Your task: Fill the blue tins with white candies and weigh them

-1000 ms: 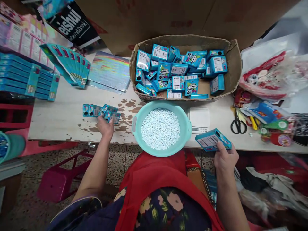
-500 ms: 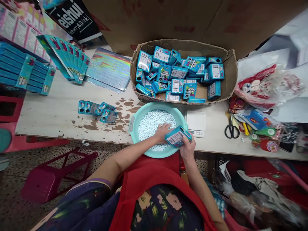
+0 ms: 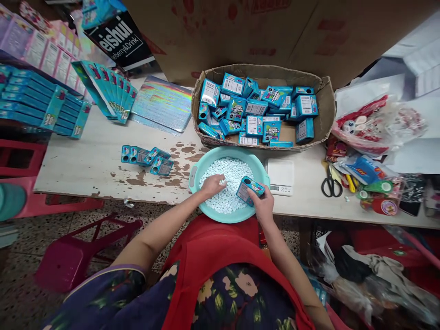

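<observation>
A turquoise plastic basin [image 3: 195, 176] full of small white candies [image 3: 227, 206] stands at the table's front edge. My left hand [image 3: 212, 187] is over the left half of the candies, its fingers closed round a few of them at the tips. On the basin's right side my right hand [image 3: 263, 202] grips a small blue candy box [image 3: 244, 191], tilted, with a dark opening on its upper face. The box is over the candies, apart from my left hand. My right fingers partly cover its right end.
A cut-down cardboard box [image 3: 323, 126] with several blue candy boxes stands behind the basin. A white scale [image 3: 282, 172] and scissors [image 3: 332, 183] lie to the right. Several small boxes [image 3: 161, 166], holographic sheets [image 3: 163, 103] and stacked blue cartons [image 3: 32, 101] are at left.
My left hand has moved left, away from the candy box, and closed on some candies. My right hand has shifted slightly left with the box and turned it. The view has also shifted a little.
</observation>
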Tool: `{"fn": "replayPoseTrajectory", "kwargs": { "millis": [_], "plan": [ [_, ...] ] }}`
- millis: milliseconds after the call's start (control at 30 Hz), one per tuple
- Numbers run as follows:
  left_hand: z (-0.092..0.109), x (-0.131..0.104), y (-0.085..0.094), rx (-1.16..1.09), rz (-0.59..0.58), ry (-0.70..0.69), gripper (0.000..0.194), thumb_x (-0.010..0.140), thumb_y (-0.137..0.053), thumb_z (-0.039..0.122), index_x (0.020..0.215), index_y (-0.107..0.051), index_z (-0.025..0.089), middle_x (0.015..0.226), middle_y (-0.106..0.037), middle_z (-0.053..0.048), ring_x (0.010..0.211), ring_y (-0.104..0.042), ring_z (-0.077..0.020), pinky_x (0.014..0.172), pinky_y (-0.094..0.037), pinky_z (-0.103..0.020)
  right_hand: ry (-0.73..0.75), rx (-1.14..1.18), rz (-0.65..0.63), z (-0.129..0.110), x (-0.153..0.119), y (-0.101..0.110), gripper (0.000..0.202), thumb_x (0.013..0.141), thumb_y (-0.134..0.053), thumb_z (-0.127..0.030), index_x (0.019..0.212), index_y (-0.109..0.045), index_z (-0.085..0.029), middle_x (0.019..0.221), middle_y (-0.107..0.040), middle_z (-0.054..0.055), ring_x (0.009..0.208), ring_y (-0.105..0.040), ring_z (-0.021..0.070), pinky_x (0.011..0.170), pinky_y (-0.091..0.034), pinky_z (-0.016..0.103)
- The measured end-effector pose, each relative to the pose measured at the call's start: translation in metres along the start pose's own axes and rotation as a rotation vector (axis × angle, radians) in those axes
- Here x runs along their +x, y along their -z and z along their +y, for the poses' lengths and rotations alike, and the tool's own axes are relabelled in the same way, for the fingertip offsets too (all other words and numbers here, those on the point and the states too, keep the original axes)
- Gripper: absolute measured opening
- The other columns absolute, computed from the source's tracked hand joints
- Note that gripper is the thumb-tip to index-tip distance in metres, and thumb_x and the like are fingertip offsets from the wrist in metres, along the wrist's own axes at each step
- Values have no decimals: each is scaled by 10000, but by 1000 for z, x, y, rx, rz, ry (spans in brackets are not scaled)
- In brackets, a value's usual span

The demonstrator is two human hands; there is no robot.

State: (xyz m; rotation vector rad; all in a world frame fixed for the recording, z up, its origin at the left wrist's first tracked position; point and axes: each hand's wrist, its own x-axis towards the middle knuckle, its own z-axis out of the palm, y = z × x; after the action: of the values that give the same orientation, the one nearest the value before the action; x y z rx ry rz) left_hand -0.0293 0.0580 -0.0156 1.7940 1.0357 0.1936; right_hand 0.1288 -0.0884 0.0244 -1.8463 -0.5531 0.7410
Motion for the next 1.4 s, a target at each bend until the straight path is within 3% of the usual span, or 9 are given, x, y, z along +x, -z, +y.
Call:
{"fn": "replayPoseTrajectory", "kwargs": {
  "millis": [167,300,467,633,900,1033,1400],
  "plan": [
    [42,-6,4,-517,202,94,319,798,-506,518,772,-519,201,642,-541,6,467,-484,-113,427,-360,-235,255,-255,-81,-3,-5,-14,395,721,-714,-482,994,-639,-207,968,-637,57,925,-603,225,863,-480,377],
    [64,-9,0,-857,289,68,312,774,-530,506,779,-509,194,673,-562,-6,577,-598,-140,527,-477,-256,357,-319,-200,-5,-10,-29,331,740,-706,-436,991,-646,-227,958,-642,61,938,-607,239,859,-484,387],
    [69,-7,-3,-1079,365,68,281,738,-603,452,734,-492,194,690,-574,18,592,-604,-115,608,-514,-261,344,-359,-204,-11,-14,-36,327,755,-691,-459,988,-652,-233,948,-646,64,934,-605,245,860,-481,394],
    [72,-9,-3,-1143,335,76,294,699,-694,412,807,-542,184,769,-630,1,616,-626,-119,577,-508,-248,334,-387,-198,-16,-13,-36,329,768,-671,-457,991,-658,-215,949,-648,77,944,-607,257,863,-476,398],
    [79,-10,-5,-1138,327,-42,226,768,-678,380,798,-575,182,624,-576,25,541,-559,-95,540,-477,-227,333,-339,-202,-22,-17,-28,376,741,-714,-452,1035,-654,-226,962,-657,58,930,-626,239,850,-480,364],
    [81,-13,-7,-1126,304,-52,223,779,-669,392,799,-600,181,652,-614,8,602,-606,-121,588,-507,-250,327,-321,-199,-17,-18,-25,359,743,-717,-426,1028,-655,-218,974,-661,59,935,-628,233,854,-479,354],
    [76,-16,-7,-1133,323,-92,242,790,-667,413,807,-625,175,652,-638,10,576,-633,-120,608,-522,-255,351,-280,-186,-16,-14,-34,344,736,-729,-405,1026,-651,-236,956,-652,46,927,-627,232,837,-489,363]
  ]
}}
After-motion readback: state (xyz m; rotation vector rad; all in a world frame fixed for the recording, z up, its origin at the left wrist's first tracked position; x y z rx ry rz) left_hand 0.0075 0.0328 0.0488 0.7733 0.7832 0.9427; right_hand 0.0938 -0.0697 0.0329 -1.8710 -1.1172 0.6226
